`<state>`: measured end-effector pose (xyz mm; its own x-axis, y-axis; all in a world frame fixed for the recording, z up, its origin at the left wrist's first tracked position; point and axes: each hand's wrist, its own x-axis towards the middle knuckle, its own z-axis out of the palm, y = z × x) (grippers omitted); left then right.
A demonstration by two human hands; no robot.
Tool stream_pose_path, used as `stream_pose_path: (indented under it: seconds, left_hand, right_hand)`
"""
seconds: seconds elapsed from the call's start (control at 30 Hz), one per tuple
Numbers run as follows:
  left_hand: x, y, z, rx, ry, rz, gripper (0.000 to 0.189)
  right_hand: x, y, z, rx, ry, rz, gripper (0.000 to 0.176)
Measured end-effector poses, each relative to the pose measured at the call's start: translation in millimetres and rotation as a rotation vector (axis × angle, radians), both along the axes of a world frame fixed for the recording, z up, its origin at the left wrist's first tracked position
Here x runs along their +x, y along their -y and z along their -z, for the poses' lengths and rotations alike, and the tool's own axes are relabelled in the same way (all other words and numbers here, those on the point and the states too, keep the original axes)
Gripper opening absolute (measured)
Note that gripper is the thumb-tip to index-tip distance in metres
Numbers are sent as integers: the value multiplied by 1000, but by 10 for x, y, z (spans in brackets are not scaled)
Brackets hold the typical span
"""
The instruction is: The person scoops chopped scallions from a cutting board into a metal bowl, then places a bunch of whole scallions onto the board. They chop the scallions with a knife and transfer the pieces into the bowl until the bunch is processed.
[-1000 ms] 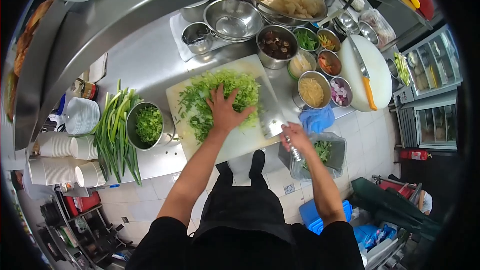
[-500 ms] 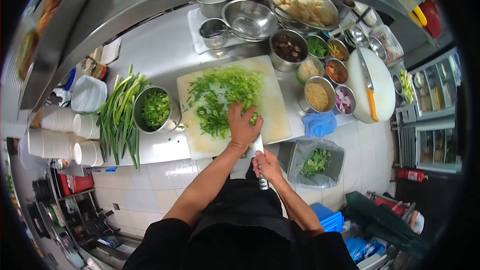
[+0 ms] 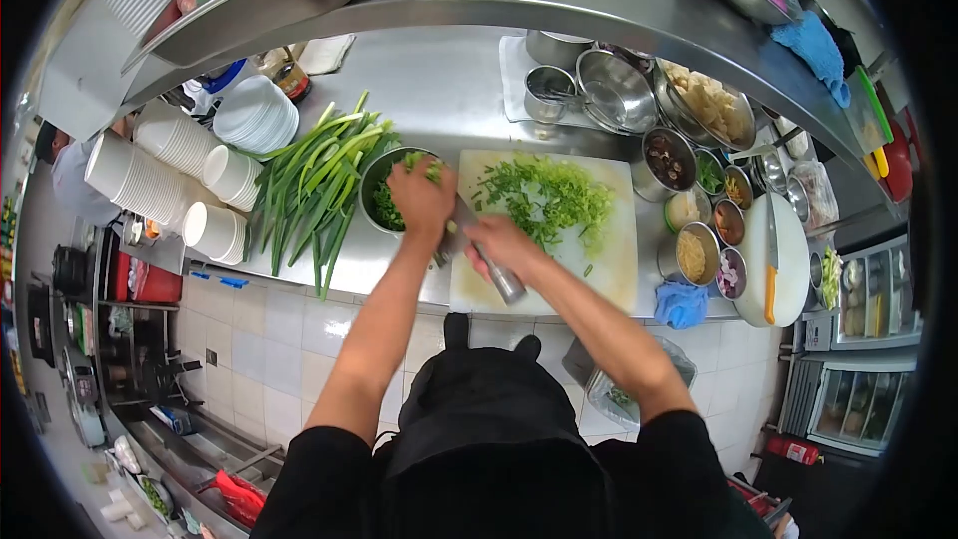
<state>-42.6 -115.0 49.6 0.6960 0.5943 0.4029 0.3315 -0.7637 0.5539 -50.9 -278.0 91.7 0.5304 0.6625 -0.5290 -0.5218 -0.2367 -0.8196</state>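
My left hand [image 3: 424,198] is over the rim of a steel pot [image 3: 365,190] of chopped green onions. Its fingers curl round some chopped green onions [image 3: 433,169], partly hidden by the hand. In my right hand [image 3: 502,243] is a cleaver [image 3: 507,285], gripped by its handle, its blade tilted toward the pot beside my left hand. More chopped green onions [image 3: 544,195] lie spread on the white cutting board [image 3: 609,274]. Left of the pot rests a bunch of whole green onions [image 3: 299,210].
Stacked white paper bowls [image 3: 150,175] stand at the left. Right of the board are steel bowls of ingredients, a blue cloth [image 3: 682,305] and an orange-handled knife [image 3: 770,284] on a round white board [image 3: 793,260]. A steel shelf [image 3: 479,0] overhangs the counter; a lined bin [image 3: 674,354] sits below.
Both hands have moved left from the board to the pot, the cleaver with them. Part of the chopped green onions has left the board. The view has shifted left.
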Motion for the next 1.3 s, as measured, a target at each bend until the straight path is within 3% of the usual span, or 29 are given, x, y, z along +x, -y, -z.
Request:
stream_pose_path:
  seconds: [0.13,0.3,0.4,0.43,0.47,0.5,0.53,0.57,0.67,0.7,0.73,0.8,0.83,0.93,1.0,1.13,1.2,1.23,1.3]
  left_hand:
    - [223,-510,353,-115,-228,-84,38]
    - [162,-472,386,-6,-456,25,45]
    - [121,-217,90,34,-357,77,45]
    - [126,-32,-7,191,-181,85,33]
    - [212,112,-25,190,-178,114,33]
    - [302,239,-38,13,-79,315,27]
    - [393,369,-54,-166,18,510,24]
    - [504,542,-58,-151,-11,543,26]
    - [937,719,562,-53,44,637,26]
    - [1081,684,789,-99,-18,649,33]
    - [1191,674,926,-101,-17,665,33]
    - [1298,705,1152,221,-110,732,48]
    - [1315,742,1109,82,-192,874,64]
    - [1138,988,990,87,-165,1031,66]
    - [1020,979,913,27,-210,1038,69]
    - [602,847,833,-130,-239,1065,71]
    - [246,761,776,129,-256,942,78]
    - [70,712,679,96,-167,934,97]
    - [-373,652,513,97,-219,899,106]
  right_hand:
    - [259,-222,-196,-81,-138,-21,19]
    - [34,923,-554,-205,31,-13,17]
    - [-40,1683,-306,-262,155,75,21]
    - [-34,1953,-53,-344,547,99,20]
    - [-15,2169,132,-430,939,114,19]
    - [33,2331,212,-443,936,137,19]
    - [110,2465,267,-638,1061,158,19]
    - [188,2575,344,-837,1178,174,19]
    - [482,2803,651,-965,1263,178,16]
    - [554,2816,659,-945,1335,45,16]
    - [613,2764,697,-957,1329,57,16]
    - [680,2587,798,-1013,1343,18,16]
    - [706,2493,811,-1020,1333,11,16]
    - [682,2132,827,-951,1361,-22,15]
    - [647,1942,753,-875,1328,-180,14]
    - [407,1824,697,-773,1434,-232,11]
    - [240,1877,630,-868,1435,-277,13]
    - [167,1954,630,-889,1412,-214,11]
    - [-37,2277,720,-779,1406,106,11]
